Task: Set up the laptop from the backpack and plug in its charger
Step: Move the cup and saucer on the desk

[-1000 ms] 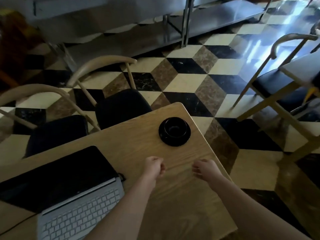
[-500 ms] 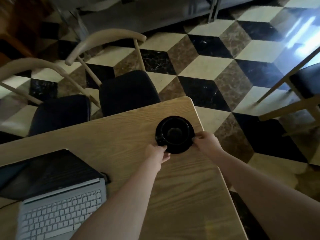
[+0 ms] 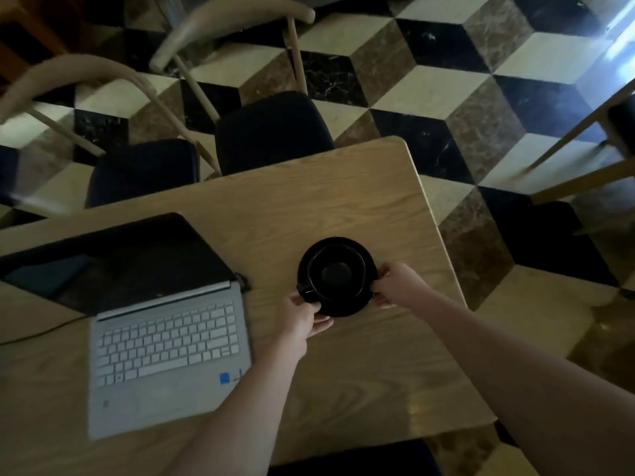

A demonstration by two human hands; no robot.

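Note:
A silver laptop lies open on the wooden table, its dark screen tilted far back. A thin black cable runs off its left side, and a dark plug sits at the right hinge corner. To the laptop's right stands a black cup on a black saucer. My left hand grips the saucer's near-left rim by the cup handle. My right hand grips its right rim. No backpack is in view.
Two wooden chairs with dark seats stand at the table's far side. Another chair and table frame is at the right. The floor is cube-patterned tile. The table's right edge runs close to my right hand.
Both hands reached forward from closed fists to the saucer and now grip its rim. The cup and saucer have come nearer to me and to the laptop; the view tilted down.

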